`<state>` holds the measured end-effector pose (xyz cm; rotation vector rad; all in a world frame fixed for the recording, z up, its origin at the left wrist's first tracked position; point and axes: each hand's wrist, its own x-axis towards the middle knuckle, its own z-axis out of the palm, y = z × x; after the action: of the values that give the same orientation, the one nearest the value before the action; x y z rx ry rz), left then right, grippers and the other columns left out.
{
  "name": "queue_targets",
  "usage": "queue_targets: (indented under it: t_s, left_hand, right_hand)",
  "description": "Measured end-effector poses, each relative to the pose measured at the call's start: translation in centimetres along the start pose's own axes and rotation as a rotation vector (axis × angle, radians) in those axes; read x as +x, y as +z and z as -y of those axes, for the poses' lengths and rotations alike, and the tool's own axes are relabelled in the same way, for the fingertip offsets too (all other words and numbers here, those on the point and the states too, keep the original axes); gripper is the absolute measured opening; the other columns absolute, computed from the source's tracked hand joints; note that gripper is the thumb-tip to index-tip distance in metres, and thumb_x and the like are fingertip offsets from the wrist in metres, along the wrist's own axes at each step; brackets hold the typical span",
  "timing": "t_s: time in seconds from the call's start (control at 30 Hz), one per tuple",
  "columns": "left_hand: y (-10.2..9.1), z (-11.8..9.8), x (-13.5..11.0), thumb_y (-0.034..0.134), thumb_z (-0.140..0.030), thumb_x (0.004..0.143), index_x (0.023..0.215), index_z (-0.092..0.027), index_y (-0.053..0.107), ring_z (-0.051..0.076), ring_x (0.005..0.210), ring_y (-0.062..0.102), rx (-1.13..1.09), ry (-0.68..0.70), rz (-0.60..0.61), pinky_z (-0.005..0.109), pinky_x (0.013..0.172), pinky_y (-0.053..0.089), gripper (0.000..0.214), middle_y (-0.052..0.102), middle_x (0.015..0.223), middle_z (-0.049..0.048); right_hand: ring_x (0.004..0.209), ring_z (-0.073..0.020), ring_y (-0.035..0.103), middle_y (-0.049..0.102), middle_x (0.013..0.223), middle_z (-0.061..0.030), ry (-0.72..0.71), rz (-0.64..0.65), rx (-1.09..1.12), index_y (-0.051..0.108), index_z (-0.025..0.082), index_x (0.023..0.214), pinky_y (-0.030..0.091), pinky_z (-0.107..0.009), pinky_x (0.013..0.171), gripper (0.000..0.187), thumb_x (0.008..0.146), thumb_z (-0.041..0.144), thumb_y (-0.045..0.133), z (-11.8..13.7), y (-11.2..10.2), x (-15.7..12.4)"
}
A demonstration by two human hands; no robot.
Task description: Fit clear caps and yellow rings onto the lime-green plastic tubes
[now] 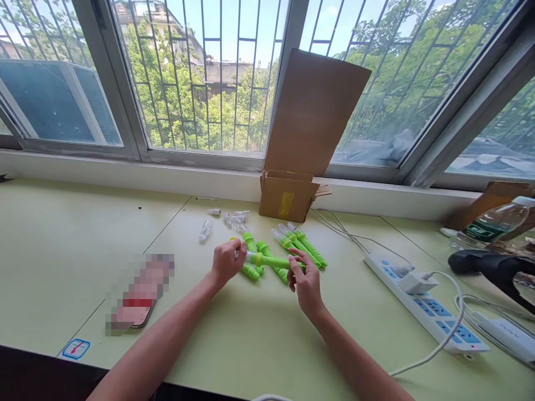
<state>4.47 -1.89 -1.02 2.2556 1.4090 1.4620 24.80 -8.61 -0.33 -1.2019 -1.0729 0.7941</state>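
Observation:
My left hand [225,260] is closed around the clear end of a green plastic tube [273,261] with a yellow ring. The fingers of my right hand [307,281] pinch the tube's other end, so it lies level between both hands above the table. Loose green tubes [271,262] lie below and behind it, partly covered by the held one. Behind my left hand are several clear plastic caps [205,230]. To the right, a row of green tubes with clear caps [307,245] rests just beyond my right hand.
A cardboard box [288,195] with a raised flap stands against the windowsill. At left lies a phone [144,317], mostly blurred out. On the right are a white power strip [426,306] with cables, a plastic bottle [489,225] and a black curved object [485,262].

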Motion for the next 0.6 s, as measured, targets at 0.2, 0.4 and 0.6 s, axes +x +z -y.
queue_targets:
  t_s: [0.2,0.4,0.6]
  left_hand:
    - [-0.07,0.52,0.17,0.038,-0.034,0.092,0.06,-0.02,0.043,0.011,0.046,0.036,0.027,-0.03,-0.014,0.024,0.051,0.026,0.035,0.046,0.051,-0.002]
    - [0.13,0.47,-0.04,0.038,-0.033,0.092,0.059,-0.02,0.043,0.011,0.045,0.04,0.021,-0.022,0.003,0.024,0.051,0.028,0.036,0.051,0.05,-0.0015]
    - [0.15,0.22,-0.17,0.039,-0.03,0.092,0.061,-0.019,0.045,0.009,0.045,0.046,-0.027,-0.029,0.032,0.022,0.053,0.033,0.033,0.059,0.052,-0.0018]
  right_hand:
    - [0.046,-0.007,0.05,0.052,0.096,-0.0021,-0.03,0.074,0.044,0.051,0.022,0.118,0.041,-0.023,0.035,0.048,0.078,0.043,0.066,0.13,0.14,-0.31]
    - [0.038,-0.0078,0.042,0.051,0.064,0.0037,0.008,-0.015,-0.078,0.058,0.016,0.11,0.033,-0.021,0.032,0.048,0.079,0.052,0.063,-0.27,0.04,0.22]
    - [0.038,-0.0064,0.041,0.053,0.071,0.0025,0.026,-0.005,-0.062,0.056,0.018,0.115,0.032,-0.02,0.031,0.047,0.082,0.051,0.059,-0.06,0.06,-0.11]
